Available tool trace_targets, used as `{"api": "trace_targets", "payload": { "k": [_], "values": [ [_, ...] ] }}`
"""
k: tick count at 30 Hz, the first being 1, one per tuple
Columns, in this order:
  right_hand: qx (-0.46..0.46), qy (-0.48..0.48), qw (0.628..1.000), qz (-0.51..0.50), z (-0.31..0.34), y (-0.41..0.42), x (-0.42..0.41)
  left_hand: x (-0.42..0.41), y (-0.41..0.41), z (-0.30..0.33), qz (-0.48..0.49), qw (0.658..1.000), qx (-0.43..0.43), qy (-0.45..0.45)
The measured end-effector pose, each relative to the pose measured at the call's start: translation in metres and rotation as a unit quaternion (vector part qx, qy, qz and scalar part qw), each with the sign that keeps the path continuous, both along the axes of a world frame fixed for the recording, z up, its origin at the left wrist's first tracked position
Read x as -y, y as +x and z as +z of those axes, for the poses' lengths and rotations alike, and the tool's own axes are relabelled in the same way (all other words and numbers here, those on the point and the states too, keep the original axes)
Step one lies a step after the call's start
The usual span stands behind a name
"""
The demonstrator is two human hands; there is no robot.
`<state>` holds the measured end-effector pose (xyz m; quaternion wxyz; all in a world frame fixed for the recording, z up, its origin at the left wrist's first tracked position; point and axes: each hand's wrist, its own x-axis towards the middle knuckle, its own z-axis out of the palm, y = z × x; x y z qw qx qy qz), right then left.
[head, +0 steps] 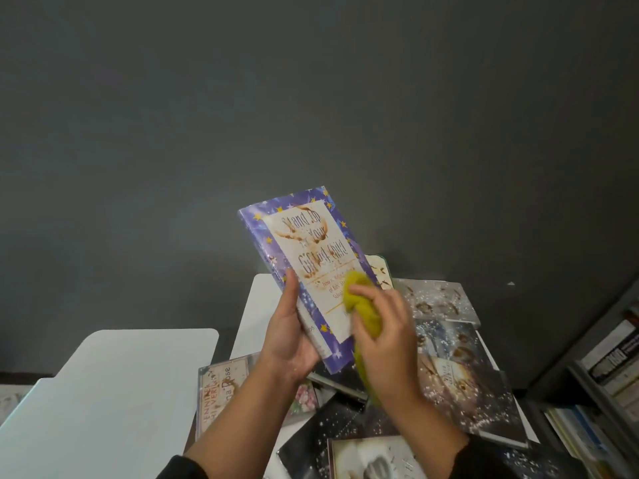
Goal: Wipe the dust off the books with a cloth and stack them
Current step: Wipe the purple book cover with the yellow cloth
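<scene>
A purple, star-patterned book (304, 257) with a white title panel is held up over the table, tilted, brown smears across its cover. My left hand (288, 335) grips its lower left edge, thumb on the cover. My right hand (380, 326) holds a bunched yellow-green cloth (363, 305) and presses it against the lower right of the cover. Several other dusty books lie on the table below: a pale one (223, 385) at the left, a dark speckled one (463, 375) at the right, a grey one (435, 299) behind.
A white table (252, 305) carries the scattered books. A second white surface (103, 392) stands to the left. A bookshelf (608, 368) with upright books fills the right edge. A dark grey wall stands behind.
</scene>
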<state>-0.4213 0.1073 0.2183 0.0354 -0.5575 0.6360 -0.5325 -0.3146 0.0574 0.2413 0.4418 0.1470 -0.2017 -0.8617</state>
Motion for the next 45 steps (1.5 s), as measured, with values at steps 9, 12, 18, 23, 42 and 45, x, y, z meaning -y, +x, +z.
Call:
{"api": "trace_targets", "payload": {
  "k": [9,12,18,23,42,45],
  "values": [
    [-0.040,0.010,0.998,0.038,0.003,-0.008,0.004,-0.002,0.001,-0.005,0.001,1.000,-0.004,0.009],
    [0.033,0.027,0.999,-0.008,0.005,-0.026,0.015,-0.005,0.002,-0.005,0.000,1.000,0.006,-0.001],
    [-0.111,-0.004,0.991,0.072,0.004,0.023,-0.015,-0.001,0.006,-0.002,-0.005,1.000,-0.016,0.018],
    [-0.114,-0.020,0.989,0.094,0.011,0.012,-0.006,-0.003,0.006,-0.002,0.009,1.000,-0.025,0.010],
    [-0.059,-0.006,0.998,0.038,0.018,-0.016,0.012,-0.007,0.010,-0.004,0.017,1.000,-0.022,-0.006],
    [0.010,0.012,1.000,-0.009,0.017,-0.035,0.025,-0.010,0.010,-0.004,0.006,1.000,0.000,-0.014]
  ]
}}
